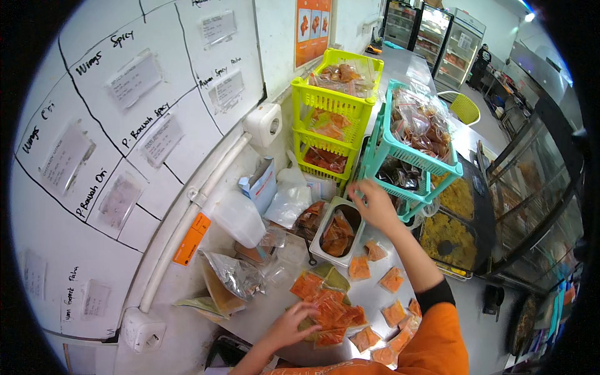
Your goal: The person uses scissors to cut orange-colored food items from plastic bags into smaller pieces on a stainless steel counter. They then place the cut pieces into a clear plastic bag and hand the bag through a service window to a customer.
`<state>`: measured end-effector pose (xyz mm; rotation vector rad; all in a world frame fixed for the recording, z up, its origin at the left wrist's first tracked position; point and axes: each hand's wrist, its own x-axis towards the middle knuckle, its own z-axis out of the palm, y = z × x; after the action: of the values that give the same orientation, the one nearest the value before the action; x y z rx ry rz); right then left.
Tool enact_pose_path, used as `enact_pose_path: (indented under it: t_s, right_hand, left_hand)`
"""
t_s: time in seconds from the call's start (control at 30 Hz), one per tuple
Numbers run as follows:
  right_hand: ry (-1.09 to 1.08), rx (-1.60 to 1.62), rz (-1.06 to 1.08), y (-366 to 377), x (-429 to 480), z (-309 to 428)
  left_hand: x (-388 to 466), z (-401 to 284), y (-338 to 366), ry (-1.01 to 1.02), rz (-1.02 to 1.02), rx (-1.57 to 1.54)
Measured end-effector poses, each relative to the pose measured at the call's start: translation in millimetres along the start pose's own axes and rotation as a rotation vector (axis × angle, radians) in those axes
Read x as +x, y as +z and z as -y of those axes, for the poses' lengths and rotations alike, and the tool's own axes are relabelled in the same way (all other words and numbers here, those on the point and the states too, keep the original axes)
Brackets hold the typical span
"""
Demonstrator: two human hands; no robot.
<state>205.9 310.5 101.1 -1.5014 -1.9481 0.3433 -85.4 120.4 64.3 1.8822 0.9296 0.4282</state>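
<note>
My left hand (296,322) rests at the edge of a pile of flat clear plastic sachets of orange-red sauce (330,304), fingers spread. Olive-green packets (333,277) show beneath the pile. My right hand (375,206) is raised beside the far right rim of a steel food pan (358,222), next to the turquoise basket stack. Its fingers are bent, and whether anything is between them cannot be seen. Inside the pan lie packets of brownish-orange sauce (337,234). Smaller orange sachets (393,280) lie scattered over the steel table (365,293), some under my right arm.
Stacked lime-green baskets (333,101) and turquoise baskets (417,161) hold bagged food. Near the wall are a white plastic jug (239,219), a blue box (259,185) and a silver pouch (234,274). A glass display case (529,183) stands right. A person (481,65) stands far back.
</note>
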Motion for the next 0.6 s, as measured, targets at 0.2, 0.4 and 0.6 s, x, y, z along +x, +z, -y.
enact_pose_path:
  t_s: [0.2, 0.4, 0.6]
  right_hand:
    - [0.047, -0.113, 0.698, 25.0, -132.5, -29.2]
    - [0.133, -0.299, 0.602, 60.1, -177.2, -33.5]
    - [0.095, -0.312, 0.422, 66.5, -176.9, -41.2]
  left_hand:
    - [170.3, -27.1, -71.1, 0.320, -0.304, -0.207]
    - [364.8, -45.9, -140.9, 0.071, -0.701, 0.148]
    - [453.9, -30.8, -180.7, -0.137, 0.165, 0.758]
